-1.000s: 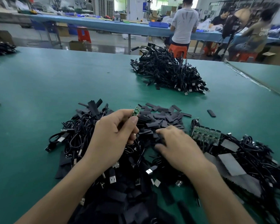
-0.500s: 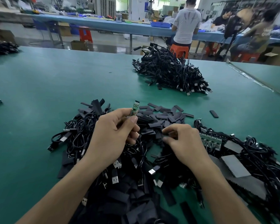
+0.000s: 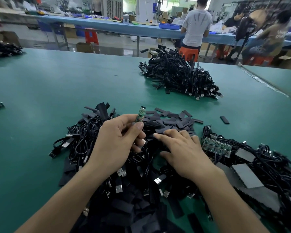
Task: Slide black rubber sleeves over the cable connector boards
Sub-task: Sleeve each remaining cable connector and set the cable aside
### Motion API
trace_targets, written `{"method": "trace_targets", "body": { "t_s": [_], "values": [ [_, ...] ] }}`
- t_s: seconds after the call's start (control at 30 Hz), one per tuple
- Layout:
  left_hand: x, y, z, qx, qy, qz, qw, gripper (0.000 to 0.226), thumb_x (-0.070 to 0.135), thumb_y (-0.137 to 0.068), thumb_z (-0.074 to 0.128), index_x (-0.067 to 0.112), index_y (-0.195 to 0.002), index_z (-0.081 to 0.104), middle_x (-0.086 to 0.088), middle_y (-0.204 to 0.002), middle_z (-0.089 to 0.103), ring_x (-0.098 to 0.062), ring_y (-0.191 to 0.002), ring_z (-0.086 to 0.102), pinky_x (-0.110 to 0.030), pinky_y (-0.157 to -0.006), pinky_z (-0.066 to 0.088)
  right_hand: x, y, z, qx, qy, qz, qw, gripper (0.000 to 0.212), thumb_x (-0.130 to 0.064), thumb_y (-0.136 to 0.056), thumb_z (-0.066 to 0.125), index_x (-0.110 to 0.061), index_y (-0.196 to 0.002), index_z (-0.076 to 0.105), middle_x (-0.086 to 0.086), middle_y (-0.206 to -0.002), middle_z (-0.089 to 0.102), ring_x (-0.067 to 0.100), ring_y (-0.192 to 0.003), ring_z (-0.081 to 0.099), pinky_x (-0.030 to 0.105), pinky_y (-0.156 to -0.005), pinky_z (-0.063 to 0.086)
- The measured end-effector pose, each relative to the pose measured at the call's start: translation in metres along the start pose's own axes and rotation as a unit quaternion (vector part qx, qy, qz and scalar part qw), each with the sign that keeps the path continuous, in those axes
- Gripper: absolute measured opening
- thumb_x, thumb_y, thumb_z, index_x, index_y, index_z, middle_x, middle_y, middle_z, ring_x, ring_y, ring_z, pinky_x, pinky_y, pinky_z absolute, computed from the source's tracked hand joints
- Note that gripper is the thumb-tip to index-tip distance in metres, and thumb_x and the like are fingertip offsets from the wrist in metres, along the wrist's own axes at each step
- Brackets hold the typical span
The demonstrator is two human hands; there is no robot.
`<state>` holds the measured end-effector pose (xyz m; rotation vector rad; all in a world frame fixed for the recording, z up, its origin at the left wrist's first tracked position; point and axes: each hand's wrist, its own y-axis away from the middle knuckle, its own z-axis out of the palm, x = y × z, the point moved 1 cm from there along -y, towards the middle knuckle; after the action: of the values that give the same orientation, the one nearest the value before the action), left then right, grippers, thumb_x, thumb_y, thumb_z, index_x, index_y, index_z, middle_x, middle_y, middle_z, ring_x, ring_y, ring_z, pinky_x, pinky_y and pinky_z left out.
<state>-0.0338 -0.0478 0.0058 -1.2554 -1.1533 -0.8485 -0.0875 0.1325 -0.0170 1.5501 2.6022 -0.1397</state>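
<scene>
My left hand [image 3: 118, 140] pinches a small green connector board [image 3: 140, 115] between thumb and fingers, its tip pointing up and away. Its cable drops into the tangle of black USB cables [image 3: 84, 138] under both hands. My right hand [image 3: 181, 150] lies with fingers spread and extended on the loose pile of flat black rubber sleeves [image 3: 168, 121], fingertips touching the sleeves. No sleeve is on the held board.
A panel of joined green boards [image 3: 217, 146] lies right of my right hand amid more cables. A large heap of black cables [image 3: 178, 76] sits farther back on the green table [image 3: 49, 91]. One stray sleeve [image 3: 224, 119] lies alone. People work at a blue bench behind.
My right hand has uncurled and reached forward-left onto the sleeve pile. My left hand keeps the board raised, almost in the same spot.
</scene>
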Motion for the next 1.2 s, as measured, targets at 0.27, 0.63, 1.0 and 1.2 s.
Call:
{"method": "trace_targets", "body": {
  "t_s": [0.27,0.63,1.0,1.2],
  "values": [
    [-0.001,0.0,0.0,-0.003,-0.011,0.005,1.0,0.021,0.005,-0.098,0.057,0.022,-0.101,0.07,-0.002,-0.068,0.069,-0.009,-0.056,0.064,-0.019,-0.052,0.052,-0.009,-0.018,-0.001,0.054,-0.073,0.003,0.996,0.026,-0.028,-0.096,0.062,-0.027,-0.121,0.067,-0.002,-0.117,0.063,0.021,-0.113,0.055,0.032,-0.091,0.046],
    [-0.004,-0.001,-0.002,-0.006,-0.017,0.003,1.0,0.022,0.005,-0.098,0.057,0.024,-0.099,0.07,-0.002,-0.068,0.069,-0.01,-0.056,0.064,-0.021,-0.052,0.053,0.001,0.004,-0.011,0.16,-0.192,0.063,0.966,0.027,-0.026,-0.084,0.077,-0.021,-0.111,0.074,0.001,-0.101,0.076,0.019,-0.095,0.071,0.038,-0.091,0.056],
    [-0.003,-0.001,-0.004,-0.007,-0.023,-0.006,1.0,0.016,0.008,-0.097,0.06,0.02,-0.1,0.07,-0.005,-0.073,0.071,-0.014,-0.058,0.067,-0.022,-0.05,0.053,0.008,0.011,-0.023,0.079,-0.206,0.039,0.974,0.017,-0.027,-0.096,0.063,-0.022,-0.106,0.076,-0.006,-0.099,0.072,0.01,-0.097,0.062,0.025,-0.087,0.05],
    [-0.003,0.0,-0.002,-0.018,-0.026,-0.017,0.999,0.012,0.013,-0.098,0.06,0.022,-0.098,0.068,-0.002,-0.082,0.075,-0.019,-0.072,0.074,-0.02,-0.049,0.053,0.002,0.019,-0.038,0.088,-0.151,0.016,0.985,0.019,-0.03,-0.102,0.041,-0.029,-0.09,0.055,-0.012,-0.095,0.054,0.012,-0.09,0.054,0.033,-0.083,0.045]
  ]
}}
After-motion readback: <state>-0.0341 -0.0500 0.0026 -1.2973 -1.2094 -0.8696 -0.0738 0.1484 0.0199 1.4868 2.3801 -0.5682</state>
